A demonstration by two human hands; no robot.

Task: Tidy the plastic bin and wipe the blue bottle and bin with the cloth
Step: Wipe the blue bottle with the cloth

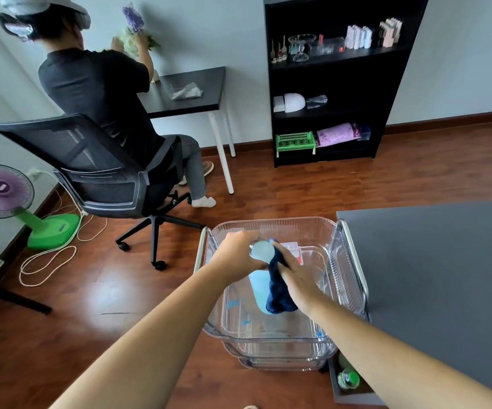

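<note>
At far left, a purple-bladed fan on a green stand [1, 190] stands on the wooden floor. Your left hand [238, 250] grips the top end of the pale blue plastic bottle [257, 286], holding it tilted over the clear ribbed plastic bin [271, 224]. Just right of it, your right hand [296, 278] clutches the dark navy cloth [277, 292], pressing it against the bottle's side. The bin sits just beside the grey table [445, 261].
</note>
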